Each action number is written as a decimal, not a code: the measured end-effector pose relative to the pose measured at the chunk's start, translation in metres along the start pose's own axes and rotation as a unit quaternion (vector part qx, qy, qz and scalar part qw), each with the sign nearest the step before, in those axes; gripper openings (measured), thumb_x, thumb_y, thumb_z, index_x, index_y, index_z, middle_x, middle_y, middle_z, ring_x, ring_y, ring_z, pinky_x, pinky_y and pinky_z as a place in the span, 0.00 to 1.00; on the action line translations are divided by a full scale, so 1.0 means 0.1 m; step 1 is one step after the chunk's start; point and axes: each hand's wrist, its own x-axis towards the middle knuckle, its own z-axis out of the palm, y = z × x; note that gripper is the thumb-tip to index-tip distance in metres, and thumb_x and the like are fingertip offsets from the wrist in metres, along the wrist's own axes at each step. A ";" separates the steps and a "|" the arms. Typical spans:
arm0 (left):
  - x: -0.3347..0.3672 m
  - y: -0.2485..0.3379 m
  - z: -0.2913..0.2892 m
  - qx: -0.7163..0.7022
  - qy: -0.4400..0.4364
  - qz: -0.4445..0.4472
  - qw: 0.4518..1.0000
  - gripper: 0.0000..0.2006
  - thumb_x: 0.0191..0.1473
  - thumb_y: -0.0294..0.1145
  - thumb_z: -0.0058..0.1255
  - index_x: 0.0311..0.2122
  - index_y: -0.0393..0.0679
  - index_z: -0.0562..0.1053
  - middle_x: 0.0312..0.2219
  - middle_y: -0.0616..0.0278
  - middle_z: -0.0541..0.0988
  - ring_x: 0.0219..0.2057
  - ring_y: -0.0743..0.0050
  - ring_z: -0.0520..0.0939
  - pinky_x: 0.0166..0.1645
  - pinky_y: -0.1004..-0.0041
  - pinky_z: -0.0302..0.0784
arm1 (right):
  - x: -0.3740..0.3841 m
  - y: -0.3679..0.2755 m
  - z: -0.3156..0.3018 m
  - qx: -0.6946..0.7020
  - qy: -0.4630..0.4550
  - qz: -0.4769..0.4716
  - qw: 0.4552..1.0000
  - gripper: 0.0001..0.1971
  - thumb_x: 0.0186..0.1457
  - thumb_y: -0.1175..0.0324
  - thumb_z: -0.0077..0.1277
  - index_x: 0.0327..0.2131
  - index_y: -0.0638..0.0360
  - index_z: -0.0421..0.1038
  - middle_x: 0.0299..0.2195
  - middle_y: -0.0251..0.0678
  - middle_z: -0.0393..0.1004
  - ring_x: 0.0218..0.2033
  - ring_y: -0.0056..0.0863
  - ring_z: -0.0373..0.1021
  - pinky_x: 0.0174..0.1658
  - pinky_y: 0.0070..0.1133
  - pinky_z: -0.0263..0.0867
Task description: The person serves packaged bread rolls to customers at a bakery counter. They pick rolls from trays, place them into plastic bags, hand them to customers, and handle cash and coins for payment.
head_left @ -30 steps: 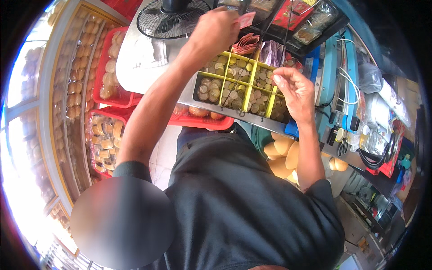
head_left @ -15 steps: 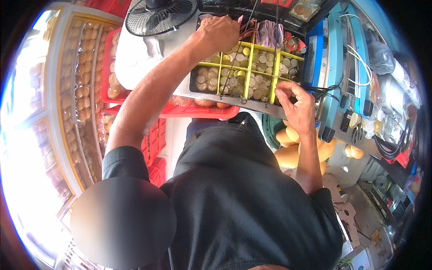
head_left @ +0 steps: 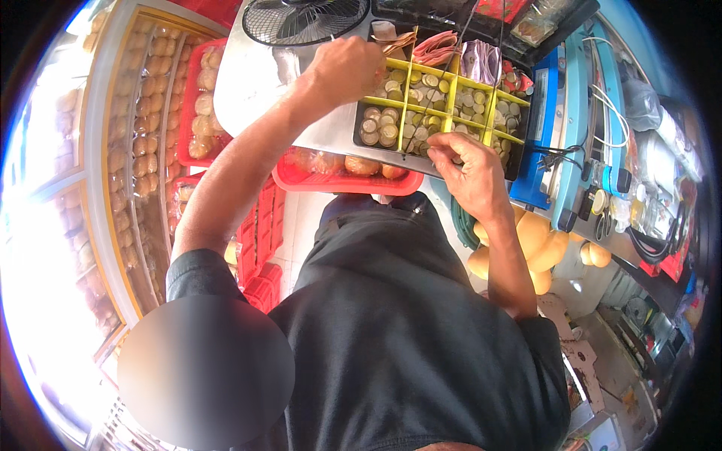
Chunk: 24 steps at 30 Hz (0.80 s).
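A cash drawer with yellow dividers lies ahead of me on the metal counter. Its compartments hold many coins, with folded pink banknotes and paler mauve notes in the back row. My left hand is closed, back upward, over the drawer's left edge beside the coin compartments; its fingertips are hidden, so what it holds cannot be made out. My right hand is at the drawer's front edge, fingers curled and thumb near the index finger, just over the front coins. Whether a coin is between them is too small to tell.
A black fan stands behind my left hand. Red trays of wrapped bread sit left and below the counter edge. To the right are a blue and teal appliance with cables and scissors. Bread shelves line the left.
My left hand has left the banknotes at the drawer's back left and come nearer, to its left edge. My right hand has moved left over the front coins. The whole view has shifted slightly.
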 end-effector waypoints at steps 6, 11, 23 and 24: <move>0.10 0.07 0.19 0.104 -0.031 0.036 0.993 0.10 0.53 0.38 0.63 0.33 0.43 0.85 0.30 0.51 0.87 0.34 0.52 0.90 0.39 0.53 0.85 | -0.16 -0.19 0.22 -0.061 0.015 0.050 0.997 0.10 0.60 0.70 0.62 0.44 0.63 0.80 0.38 0.46 0.84 0.38 0.40 0.83 0.41 0.29 0.77; -0.24 0.05 0.03 -0.026 0.026 0.015 0.999 0.14 0.55 0.45 0.64 0.36 0.44 0.85 0.30 0.50 0.86 0.32 0.50 0.88 0.36 0.57 0.84 | -0.20 -0.06 0.32 -0.172 0.058 0.091 0.979 0.09 0.60 0.71 0.58 0.43 0.60 0.82 0.42 0.45 0.83 0.43 0.44 0.81 0.45 0.34 0.77; -3.18 0.20 0.97 -0.329 0.003 -0.215 0.919 0.13 0.56 0.39 0.64 0.43 0.43 0.85 0.30 0.50 0.85 0.32 0.51 0.87 0.38 0.58 0.82 | 0.45 0.37 0.07 -0.397 -0.234 -0.155 0.874 0.22 0.54 0.71 0.61 0.54 0.58 0.75 0.52 0.42 0.76 0.49 0.50 0.76 0.50 0.42 0.73; -3.39 0.21 1.10 -0.316 0.009 -0.238 0.918 0.14 0.56 0.40 0.64 0.43 0.43 0.84 0.30 0.50 0.85 0.32 0.52 0.87 0.39 0.58 0.82 | 0.48 0.32 0.03 -0.394 -0.257 -0.155 0.869 0.21 0.54 0.70 0.61 0.53 0.59 0.76 0.51 0.43 0.76 0.49 0.50 0.76 0.49 0.44 0.73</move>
